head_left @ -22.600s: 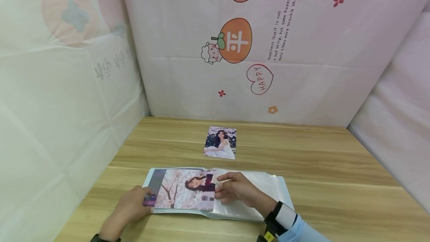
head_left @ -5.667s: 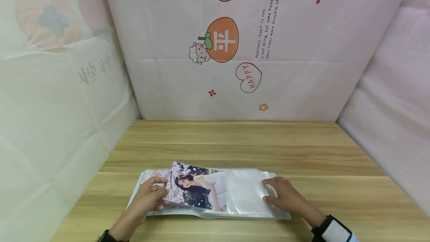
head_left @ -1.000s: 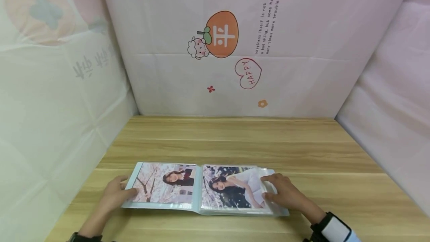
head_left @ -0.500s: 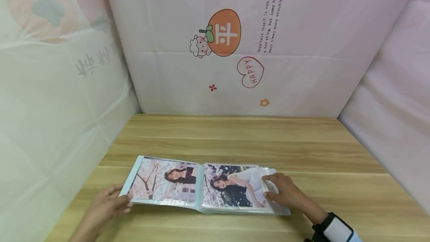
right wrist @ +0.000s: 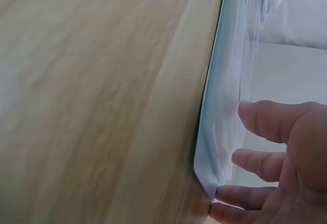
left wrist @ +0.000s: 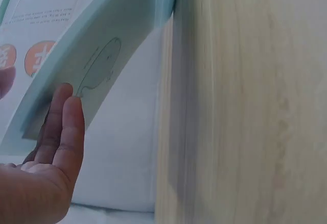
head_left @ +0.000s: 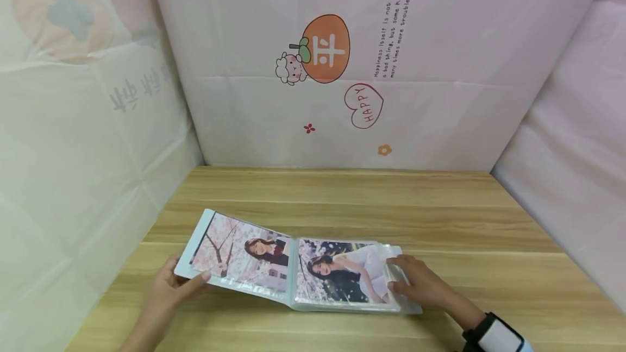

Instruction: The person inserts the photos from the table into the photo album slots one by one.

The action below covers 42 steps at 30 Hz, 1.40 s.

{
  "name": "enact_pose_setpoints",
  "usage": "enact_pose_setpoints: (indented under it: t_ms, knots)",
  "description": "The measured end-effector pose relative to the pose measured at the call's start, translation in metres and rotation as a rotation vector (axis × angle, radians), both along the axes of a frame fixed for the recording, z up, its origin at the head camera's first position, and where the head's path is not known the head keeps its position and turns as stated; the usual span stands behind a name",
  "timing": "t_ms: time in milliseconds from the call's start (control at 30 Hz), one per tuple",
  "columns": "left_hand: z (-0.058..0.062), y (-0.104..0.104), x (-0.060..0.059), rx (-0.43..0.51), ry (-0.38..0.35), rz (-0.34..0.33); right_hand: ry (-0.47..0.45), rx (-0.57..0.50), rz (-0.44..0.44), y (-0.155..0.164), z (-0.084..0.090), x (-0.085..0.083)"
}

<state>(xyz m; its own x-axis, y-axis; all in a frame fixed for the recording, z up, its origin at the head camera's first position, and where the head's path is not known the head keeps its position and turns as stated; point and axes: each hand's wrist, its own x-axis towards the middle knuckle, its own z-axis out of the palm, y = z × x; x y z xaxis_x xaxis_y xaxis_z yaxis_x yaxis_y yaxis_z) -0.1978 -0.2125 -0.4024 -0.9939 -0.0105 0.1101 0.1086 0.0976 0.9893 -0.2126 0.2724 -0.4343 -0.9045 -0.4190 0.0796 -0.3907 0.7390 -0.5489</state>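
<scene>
A pale blue photo album [head_left: 292,281] lies spread on the wooden table, its left side tilted up. Behind its clear pockets are a sideways photo of a person under blossom [head_left: 231,251] on the left and a photo of a seated person in white [head_left: 337,270] on the right. My left hand [head_left: 163,300] holds the raised left cover, thumb on the inside; the left wrist view shows its fingers [left wrist: 72,132] straight along the outer cover [left wrist: 110,43]. With fingertips on the right-hand page's outer edge, my right hand [head_left: 425,287] touches the clear sleeves [right wrist: 232,96] and the cover corner.
The wooden tabletop [head_left: 342,200] runs back to a white printed cloth [head_left: 254,124] that hangs as a rear wall. More cloth closes in the left side [head_left: 88,189] and the right side [head_left: 577,140].
The seated-person photo has gone from the table behind the album into the right pocket. In the last second my left hand has raised the album's left side; the right hand stays almost still.
</scene>
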Motion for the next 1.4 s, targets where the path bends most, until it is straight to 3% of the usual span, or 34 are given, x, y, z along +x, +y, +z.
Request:
enact_pose_setpoints:
  t_ms: [133, 400, 600, 733, 867, 1000, 1100, 1233, 1400]
  knots:
    - [0.002, 0.014, 0.0, -0.063, 0.014, 0.009, 0.004, 0.011, 0.028, 0.008, -0.001, 0.003]
    - [0.004, 0.032, -0.003, -0.042, 0.107, -0.041, 0.014, 0.043, 0.002, 0.014, -0.001, 0.008]
    - [0.005, 0.043, -0.004, -0.059, 0.165, -0.043, -0.012, 0.045, -0.027, 0.013, 0.001, 0.01]
    - [0.003, 0.056, -0.005, -0.097, 0.273, -0.096, -0.034, 0.05, -0.053, 0.013, 0.003, 0.011]
    - [0.001, 0.07, -0.007, -0.198, 0.41, -0.137, -0.053, 0.042, -0.055, 0.013, 0.003, 0.012]
    - [0.001, 0.084, -0.008, -0.3, 0.499, -0.114, -0.05, 0.033, -0.039, 0.013, 0.002, 0.012]
    - [0.01, 0.095, -0.007, -0.324, 0.571, -0.119, -0.051, 0.038, -0.034, 0.014, 0.001, 0.012]
    - [0.024, 0.11, -0.006, -0.339, 0.702, -0.177, -0.071, 0.046, -0.048, 0.014, 0.001, 0.013]
    - [0.01, 0.121, -0.019, -0.382, 0.81, -0.223, -0.075, 0.05, -0.049, 0.016, 0.002, 0.014]
